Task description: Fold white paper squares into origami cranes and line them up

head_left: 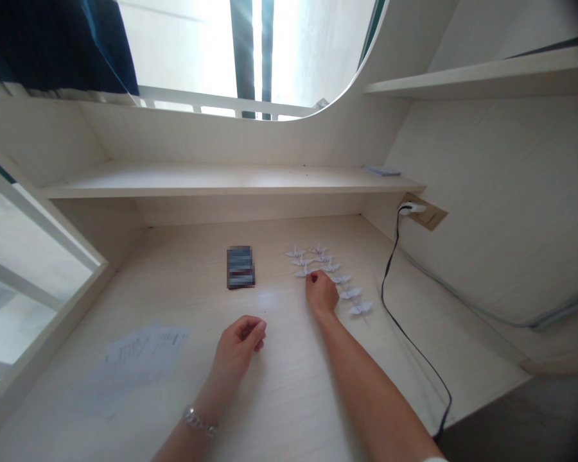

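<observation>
Several small white paper cranes (340, 279) lie in rows on the pale wooden desk (289, 385). My right hand (322, 292) reaches out to them, fingers pinched on one paper crane (304, 272) at the near left of the group. My left hand (241, 343) rests over the desk nearer to me, fingers loosely curled with nothing in them. A silver bracelet (200, 421) is on my left wrist.
A dark phone (240, 267) lies left of the cranes. Printed paper sheets (135, 359) lie at the near left. A black cable (404, 327) runs from a wall socket (421, 210) across the desk's right side. A shelf (221, 179) spans above, with a small pad (383, 171) on it.
</observation>
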